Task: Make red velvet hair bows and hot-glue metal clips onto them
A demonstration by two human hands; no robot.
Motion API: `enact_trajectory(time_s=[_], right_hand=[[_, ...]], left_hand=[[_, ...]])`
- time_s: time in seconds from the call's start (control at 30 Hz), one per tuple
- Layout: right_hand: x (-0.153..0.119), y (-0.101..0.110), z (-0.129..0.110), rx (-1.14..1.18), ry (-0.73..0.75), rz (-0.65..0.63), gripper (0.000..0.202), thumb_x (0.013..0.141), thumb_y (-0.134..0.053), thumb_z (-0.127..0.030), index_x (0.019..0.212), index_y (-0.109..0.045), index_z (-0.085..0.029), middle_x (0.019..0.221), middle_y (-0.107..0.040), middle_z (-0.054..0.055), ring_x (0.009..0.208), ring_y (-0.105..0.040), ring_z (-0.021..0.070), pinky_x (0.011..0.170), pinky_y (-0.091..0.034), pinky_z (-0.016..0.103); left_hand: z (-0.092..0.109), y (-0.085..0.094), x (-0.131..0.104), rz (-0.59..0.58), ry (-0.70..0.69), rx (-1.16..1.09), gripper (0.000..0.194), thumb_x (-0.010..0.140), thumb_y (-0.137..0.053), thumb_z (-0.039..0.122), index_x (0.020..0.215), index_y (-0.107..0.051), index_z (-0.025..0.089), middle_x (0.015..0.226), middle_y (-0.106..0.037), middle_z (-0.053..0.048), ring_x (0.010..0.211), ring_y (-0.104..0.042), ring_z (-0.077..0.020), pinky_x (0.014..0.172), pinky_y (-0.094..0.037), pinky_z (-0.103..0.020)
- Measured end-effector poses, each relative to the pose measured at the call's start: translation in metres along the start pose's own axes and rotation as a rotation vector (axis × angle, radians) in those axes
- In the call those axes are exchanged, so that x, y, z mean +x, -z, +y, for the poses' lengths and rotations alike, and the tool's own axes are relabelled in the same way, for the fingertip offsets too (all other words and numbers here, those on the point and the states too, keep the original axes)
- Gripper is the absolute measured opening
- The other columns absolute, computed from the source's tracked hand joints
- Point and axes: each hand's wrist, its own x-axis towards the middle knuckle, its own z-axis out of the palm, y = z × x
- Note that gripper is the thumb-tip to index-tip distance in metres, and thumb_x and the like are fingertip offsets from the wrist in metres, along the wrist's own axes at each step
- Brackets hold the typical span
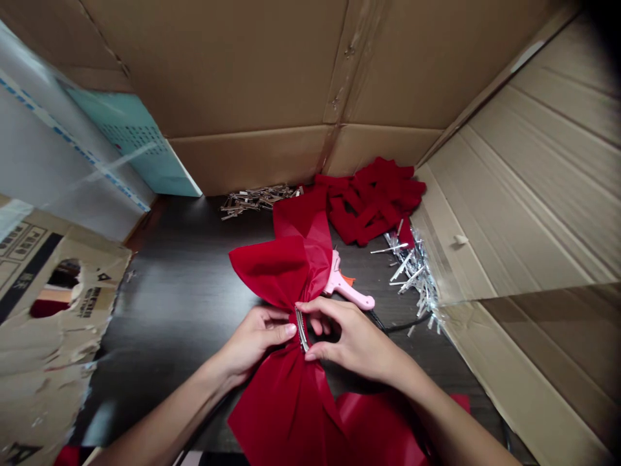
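A large red fabric bow [286, 401] is held up above the dark table, its loops and tails fanning out from a gathered middle. My left hand [255, 340] pinches that middle from the left, thumb in front and fingers partly hidden behind the cloth. Along the gathered centre lies a silver metal hair clip [301, 329]. My right hand [352, 333] grips the clip, index finger at its upper end and thumb at its lower end. Just beyond the bow rests a pink glue gun [347, 285], partly covered by the fabric.
Metal clips [259, 199] lie heaped at the back, beside a pile of red fabric strips [376, 200]. Thin silvery strips [412, 272] are scattered at the right, near a black cable [410, 325]. Cardboard walls [242, 71] enclose the dark table [174, 272]. More red fabric [378, 427] lies in front.
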Motion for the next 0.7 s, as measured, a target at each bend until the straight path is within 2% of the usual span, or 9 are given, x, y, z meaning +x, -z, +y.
enact_trajectory(time_s=[0.1, 0.23, 0.37, 0.47, 0.53, 0.63, 0.7], right_hand=[[-0.0012, -0.0022, 0.0008, -0.022, -0.030, -0.016, 0.052, 0.071, -0.082, -0.024, 0.118, -0.061, -0.020, 0.074, -0.057, -0.003, 0.068, -0.054, 0.0142, 0.066, -0.045, 0.026], [-0.0014, -0.0052, 0.0032, -0.062, -0.051, -0.045, 0.050, 0.075, -0.079, -0.031, 0.119, -0.060, -0.019, 0.068, -0.055, -0.004, 0.062, -0.050, 0.0126, 0.061, -0.040, 0.024], [0.0000, -0.0049, 0.0047, -0.097, -0.006, -0.063, 0.052, 0.076, -0.077, -0.040, 0.119, -0.058, -0.018, 0.068, -0.053, -0.004, 0.060, -0.048, 0.0119, 0.057, -0.036, 0.023], [0.0015, -0.0016, 0.0038, 0.010, 0.029, -0.089, 0.069, 0.070, -0.082, -0.042, 0.128, -0.051, -0.021, 0.070, -0.052, -0.005, 0.060, -0.047, 0.0112, 0.055, -0.035, 0.022], [0.0027, -0.0003, 0.0035, 0.123, -0.002, -0.055, 0.070, 0.069, -0.083, -0.041, 0.127, -0.049, -0.021, 0.070, -0.051, -0.006, 0.058, -0.045, 0.0102, 0.053, -0.034, 0.021], [0.0050, -0.0020, 0.0052, 0.217, -0.114, 0.047, 0.034, 0.077, -0.075, -0.040, 0.097, -0.059, -0.018, 0.066, -0.053, -0.005, 0.057, -0.046, 0.0102, 0.053, -0.035, 0.022], [0.0069, -0.0046, 0.0071, 0.225, -0.176, 0.052, 0.026, 0.079, -0.071, -0.040, 0.076, -0.059, -0.017, 0.065, -0.056, -0.002, 0.059, -0.049, 0.0113, 0.054, -0.036, 0.023]], left_hand=[[-0.0018, 0.0015, -0.0009, 0.032, 0.007, 0.001, 0.028, 0.074, -0.077, 0.027, 0.098, -0.076, 0.012, 0.090, -0.076, -0.010, 0.076, -0.068, -0.0187, 0.077, -0.050, -0.028], [-0.0031, 0.0021, -0.0006, 0.057, 0.013, 0.014, 0.028, 0.075, -0.076, 0.029, 0.096, -0.076, 0.012, 0.088, -0.075, -0.009, 0.076, -0.067, -0.0176, 0.077, -0.049, -0.027], [-0.0046, -0.0022, 0.0014, 0.134, -0.017, 0.176, 0.028, 0.068, -0.081, 0.027, 0.091, -0.075, 0.013, 0.082, -0.073, -0.006, 0.075, -0.064, -0.0175, 0.072, -0.048, -0.026], [-0.0042, -0.0051, 0.0011, 0.180, -0.024, 0.272, 0.025, 0.063, -0.082, 0.022, 0.085, -0.074, 0.013, 0.077, -0.071, -0.003, 0.072, -0.061, -0.0164, 0.069, -0.045, -0.025], [-0.0030, -0.0051, -0.0002, 0.175, 0.000, 0.271, 0.022, 0.065, -0.081, 0.021, 0.085, -0.074, 0.014, 0.077, -0.071, -0.002, 0.072, -0.059, -0.0152, 0.070, -0.044, -0.024], [-0.0018, -0.0028, -0.0018, 0.180, 0.040, 0.268, 0.020, 0.065, -0.080, 0.021, 0.083, -0.074, 0.014, 0.076, -0.070, -0.001, 0.073, -0.058, -0.0144, 0.070, -0.042, -0.024], [-0.0020, -0.0012, -0.0019, 0.202, 0.036, 0.295, 0.021, 0.064, -0.080, 0.022, 0.082, -0.074, 0.012, 0.074, -0.069, -0.002, 0.072, -0.057, -0.0148, 0.070, -0.042, -0.024]])
